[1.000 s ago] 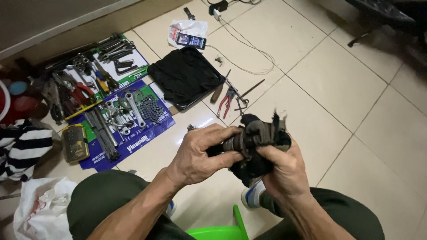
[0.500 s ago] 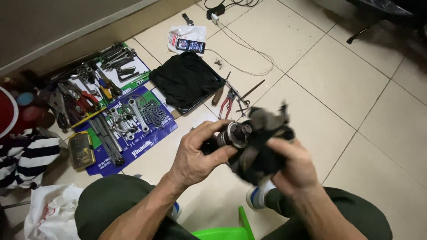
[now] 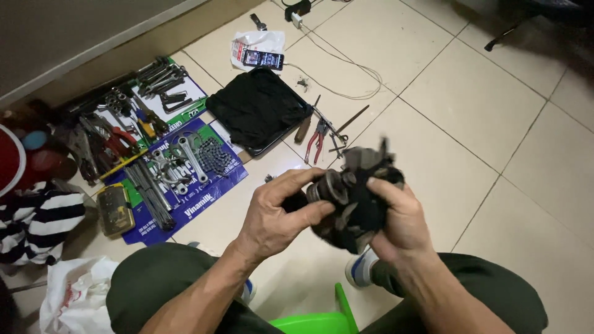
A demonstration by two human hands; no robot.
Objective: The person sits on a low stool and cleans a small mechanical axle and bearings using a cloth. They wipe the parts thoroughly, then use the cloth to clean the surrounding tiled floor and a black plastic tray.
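Gripping a greasy part (image 3: 331,185), both hands (image 3: 272,216) curl inward.

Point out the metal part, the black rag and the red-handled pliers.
metal part (image 3: 331,185): head view, on its round grey end.
black rag (image 3: 365,213): head view, on the bunched cloth.
red-handled pliers (image 3: 315,141): head view, on the handles.

Black rag (image 3: 365,213), blue mat (image 3: 204,201), red-handled pliers (image 3: 317,141), black-and-white striped cloth (image 3: 37,219), green stool (image 3: 318,321).
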